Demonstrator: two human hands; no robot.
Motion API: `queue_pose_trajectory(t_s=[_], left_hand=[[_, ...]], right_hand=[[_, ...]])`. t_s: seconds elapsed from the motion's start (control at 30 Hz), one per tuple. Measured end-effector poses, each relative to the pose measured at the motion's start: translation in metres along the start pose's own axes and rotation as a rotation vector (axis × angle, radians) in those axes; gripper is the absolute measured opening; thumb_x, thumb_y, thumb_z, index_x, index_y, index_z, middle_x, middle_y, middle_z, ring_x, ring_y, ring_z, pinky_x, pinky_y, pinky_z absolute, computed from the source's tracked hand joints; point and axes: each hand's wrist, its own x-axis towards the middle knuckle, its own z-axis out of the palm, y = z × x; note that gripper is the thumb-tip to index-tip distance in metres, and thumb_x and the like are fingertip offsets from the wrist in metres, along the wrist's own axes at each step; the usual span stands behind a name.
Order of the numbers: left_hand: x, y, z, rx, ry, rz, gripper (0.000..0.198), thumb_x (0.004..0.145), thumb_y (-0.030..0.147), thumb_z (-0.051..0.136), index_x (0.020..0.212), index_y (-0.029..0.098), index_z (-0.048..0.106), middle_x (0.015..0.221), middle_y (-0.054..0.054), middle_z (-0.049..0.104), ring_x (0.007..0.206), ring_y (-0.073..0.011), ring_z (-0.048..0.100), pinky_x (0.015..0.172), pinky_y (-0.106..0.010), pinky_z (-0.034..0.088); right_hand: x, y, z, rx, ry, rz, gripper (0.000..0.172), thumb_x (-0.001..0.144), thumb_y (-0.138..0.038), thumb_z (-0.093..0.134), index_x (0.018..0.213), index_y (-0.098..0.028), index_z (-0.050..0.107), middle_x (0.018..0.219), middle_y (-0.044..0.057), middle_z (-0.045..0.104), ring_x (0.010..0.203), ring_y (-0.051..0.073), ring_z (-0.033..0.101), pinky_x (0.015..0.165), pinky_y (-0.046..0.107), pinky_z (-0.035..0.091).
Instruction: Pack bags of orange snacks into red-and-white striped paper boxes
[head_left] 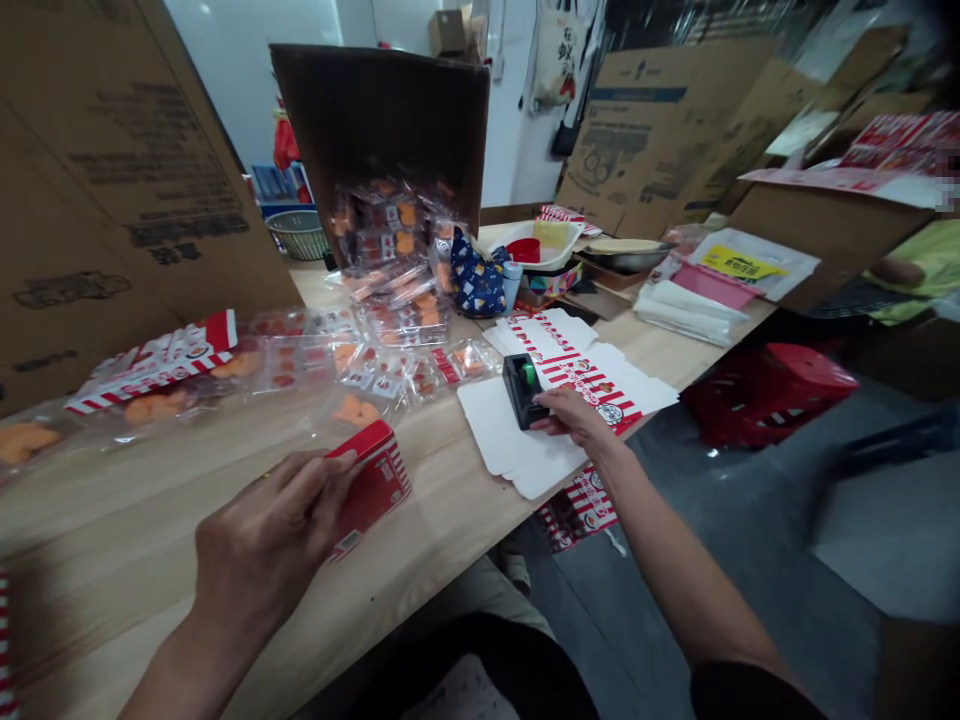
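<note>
My left hand (277, 525) grips a small red box (375, 485) with white stripes above the near part of the wooden table (450, 540). To the right, my right hand (574, 415) has its fingers closed at the near end of a black tape dispenser (517, 395) holding a green roll. Whether a strip of tape is between those fingers is too small to tell. Beneath the dispenser lie flat white cardboard blanks (495, 440), with red-striped printed ones (570, 365) spread behind them.
Clear packets with orange items (409, 315) spill from a large carton (382, 120) at the back. A striped box (161, 365) lies at left. A navy patterned bag (476, 275) and a white basin (559, 245) stand farther back. Below the table's right edge is a red stool (772, 390).
</note>
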Motion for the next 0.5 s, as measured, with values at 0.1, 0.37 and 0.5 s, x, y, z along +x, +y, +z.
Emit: queue_pose_trajectory(t_s=[0.1,0.37,0.5], left_hand=[[-0.001,0.000,-0.001,-0.017,0.002,0.000,0.010,0.098,0.030,0.057,0.099,0.025,0.065,0.099,0.002,0.075,0.082,-0.0163,0.073,0.065,-0.025,0.052],[0.003,0.002,-0.008,-0.152,-0.040,-0.010,0.012,0.096,0.029,0.057,0.105,0.030,0.064,0.108,0.000,0.070,0.089,-0.0199,0.071,0.071,-0.032,0.058],[-0.003,0.006,-0.013,-0.121,0.033,0.002,0.005,0.093,0.020,0.063,0.095,0.025,0.064,0.100,-0.003,0.072,0.090,-0.0201,0.070,0.078,-0.035,0.056]], right_hand=[[-0.006,0.000,-0.007,0.121,-0.059,-0.050,0.013,0.088,-0.028,0.064,0.088,-0.018,0.055,0.074,0.001,0.067,0.066,0.019,0.075,0.055,0.023,0.057],[-0.025,0.048,0.008,0.136,0.126,-0.208,0.040,0.072,-0.042,0.072,0.059,-0.023,0.040,0.067,-0.001,0.058,0.083,0.022,0.069,0.074,0.034,0.059],[-0.045,0.059,0.015,0.049,0.259,-0.310,0.028,0.072,-0.031,0.069,0.060,-0.023,0.045,0.077,0.003,0.061,0.092,0.023,0.062,0.077,0.033,0.052]])
